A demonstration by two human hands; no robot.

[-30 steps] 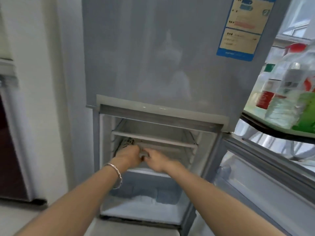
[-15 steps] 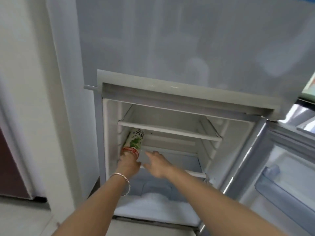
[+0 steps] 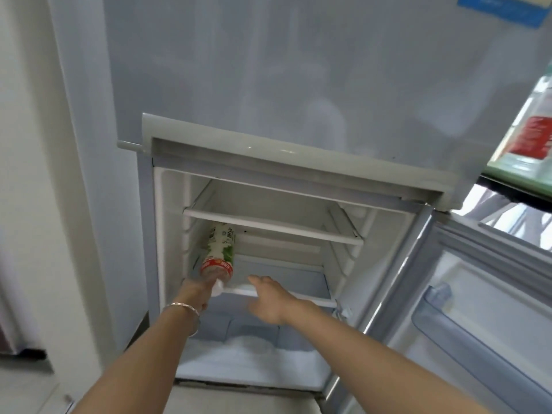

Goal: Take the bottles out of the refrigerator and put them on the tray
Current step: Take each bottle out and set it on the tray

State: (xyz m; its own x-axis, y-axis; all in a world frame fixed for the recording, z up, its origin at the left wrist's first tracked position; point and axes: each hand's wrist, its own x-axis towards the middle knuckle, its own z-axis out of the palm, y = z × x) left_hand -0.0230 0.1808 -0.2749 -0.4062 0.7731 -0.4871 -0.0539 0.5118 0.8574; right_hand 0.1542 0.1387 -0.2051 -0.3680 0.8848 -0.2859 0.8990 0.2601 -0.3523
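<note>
No print is legible: bottle [image 3: 220, 252] label, blue sticker [image 3: 504, 10] (refrigerator [image 3: 268, 85] door) both blurred.

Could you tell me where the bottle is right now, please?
In the head view, the bottle lies at the refrigerator's left wall, under the upper shelf, held by the left hand.

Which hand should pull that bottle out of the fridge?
Probably the left hand: it is at the bottle, seemingly gripping its cap end. The right hand is open and empty beside it.
</note>
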